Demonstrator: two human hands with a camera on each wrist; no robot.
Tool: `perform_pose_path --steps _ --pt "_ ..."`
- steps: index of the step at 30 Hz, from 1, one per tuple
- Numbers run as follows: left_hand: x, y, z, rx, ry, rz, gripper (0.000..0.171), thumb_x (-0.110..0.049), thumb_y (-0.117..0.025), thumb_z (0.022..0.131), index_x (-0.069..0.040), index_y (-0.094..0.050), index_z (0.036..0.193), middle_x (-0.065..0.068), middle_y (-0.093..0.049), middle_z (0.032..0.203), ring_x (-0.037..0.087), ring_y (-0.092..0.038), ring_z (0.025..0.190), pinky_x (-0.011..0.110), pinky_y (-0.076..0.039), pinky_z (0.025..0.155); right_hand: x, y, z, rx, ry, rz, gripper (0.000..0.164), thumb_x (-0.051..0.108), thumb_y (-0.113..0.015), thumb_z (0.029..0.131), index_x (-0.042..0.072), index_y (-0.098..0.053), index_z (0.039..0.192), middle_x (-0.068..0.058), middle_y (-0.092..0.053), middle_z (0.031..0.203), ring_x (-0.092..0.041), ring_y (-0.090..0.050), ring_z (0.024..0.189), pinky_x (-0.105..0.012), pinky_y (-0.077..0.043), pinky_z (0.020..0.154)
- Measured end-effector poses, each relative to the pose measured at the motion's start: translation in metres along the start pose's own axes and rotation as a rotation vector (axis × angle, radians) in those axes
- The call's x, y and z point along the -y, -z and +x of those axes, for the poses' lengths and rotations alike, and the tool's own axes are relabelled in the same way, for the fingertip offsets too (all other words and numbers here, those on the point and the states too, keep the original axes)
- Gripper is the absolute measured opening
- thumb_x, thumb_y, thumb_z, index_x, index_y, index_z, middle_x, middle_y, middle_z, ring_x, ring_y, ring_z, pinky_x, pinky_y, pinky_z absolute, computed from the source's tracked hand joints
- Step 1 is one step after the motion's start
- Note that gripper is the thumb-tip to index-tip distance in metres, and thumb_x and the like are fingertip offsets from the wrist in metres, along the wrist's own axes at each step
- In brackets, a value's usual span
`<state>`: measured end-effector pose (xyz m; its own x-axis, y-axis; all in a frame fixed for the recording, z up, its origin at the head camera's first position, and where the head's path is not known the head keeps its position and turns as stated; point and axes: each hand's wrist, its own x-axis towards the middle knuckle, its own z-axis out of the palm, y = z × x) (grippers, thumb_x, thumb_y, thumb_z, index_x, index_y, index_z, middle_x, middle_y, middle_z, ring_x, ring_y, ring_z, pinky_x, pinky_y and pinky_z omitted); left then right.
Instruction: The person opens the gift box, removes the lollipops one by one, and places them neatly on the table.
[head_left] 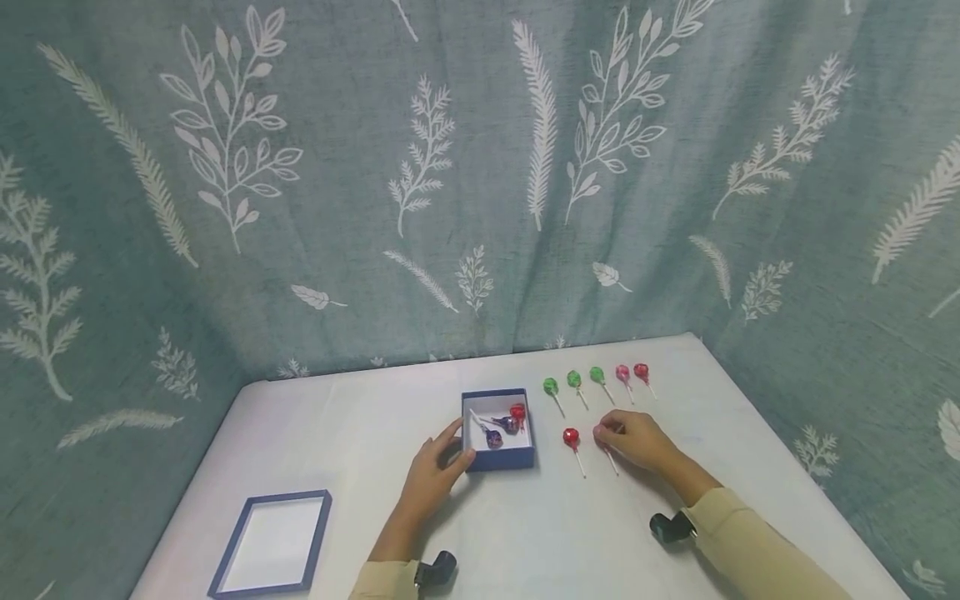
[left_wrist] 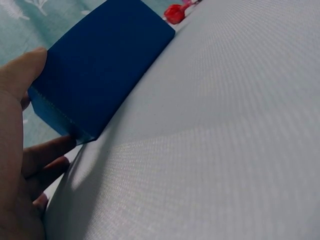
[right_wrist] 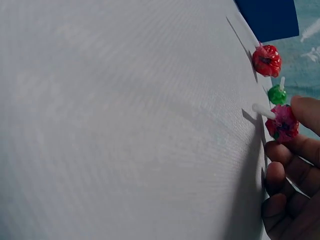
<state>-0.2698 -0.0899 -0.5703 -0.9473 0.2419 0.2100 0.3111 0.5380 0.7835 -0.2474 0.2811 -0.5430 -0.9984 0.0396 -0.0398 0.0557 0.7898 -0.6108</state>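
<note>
My left hand holds the near left corner of an open blue box, thumb at the front and fingers along the side. Inside the box lie two dark purple lollipops and a red lollipop. To the right of the box, my right hand pinches a pink lollipop by its wrapped head, between thumb and fingertips. Its white stick points toward the front of the table. Just left of that hand lies another red lollipop.
Behind my right hand runs a row of lollipops: three green, one pink and one red. A blue-rimmed box lid lies inner side up at the front left of the white table. Patterned curtains surround the table.
</note>
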Motion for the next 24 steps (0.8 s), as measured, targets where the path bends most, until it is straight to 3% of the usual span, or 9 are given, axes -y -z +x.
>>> perform_pose_path --steps 8,13,17,24 --pt "0.0 0.003 0.0 0.003 0.013 0.01 0.058 -0.046 -0.064 0.091 -0.03 -0.048 0.145 0.007 -0.065 0.125 0.038 -0.042 0.133 0.055 -0.015 0.116 0.007 0.004 0.003 0.035 0.001 -0.055 0.026 0.036 -0.07 0.09 0.013 -0.069 0.101 0.005 -0.064 0.088 -0.016 -0.059 0.085 -0.041 -0.054 0.082" --pt "-0.002 0.003 0.002 0.011 0.001 0.013 0.059 -0.051 -0.062 0.092 -0.03 -0.047 0.145 0.007 -0.064 0.127 0.037 -0.041 0.134 0.055 -0.014 0.116 0.023 0.017 0.008 0.039 0.017 -0.071 0.029 0.036 -0.072 0.088 0.011 -0.069 0.102 0.003 -0.062 0.086 -0.017 -0.055 0.077 -0.033 -0.052 0.065" --pt "-0.003 0.004 0.001 0.014 0.007 0.008 0.06 -0.052 -0.062 0.091 -0.03 -0.047 0.145 0.008 -0.063 0.127 0.04 -0.038 0.135 0.057 -0.015 0.115 0.043 0.022 0.018 0.054 0.099 -0.137 0.029 0.037 -0.071 0.089 0.012 -0.07 0.104 0.004 -0.062 0.089 -0.015 -0.054 0.075 -0.031 -0.051 0.064" --pt "-0.002 0.002 0.0 0.013 0.007 0.002 0.061 -0.055 -0.061 0.09 -0.031 -0.048 0.145 0.006 -0.064 0.126 0.038 -0.041 0.134 0.055 -0.016 0.116 0.099 0.017 0.031 0.099 0.314 -0.297 0.022 0.035 -0.07 0.09 0.017 -0.071 0.103 0.008 -0.064 0.091 -0.015 -0.06 0.085 -0.037 -0.055 0.078"
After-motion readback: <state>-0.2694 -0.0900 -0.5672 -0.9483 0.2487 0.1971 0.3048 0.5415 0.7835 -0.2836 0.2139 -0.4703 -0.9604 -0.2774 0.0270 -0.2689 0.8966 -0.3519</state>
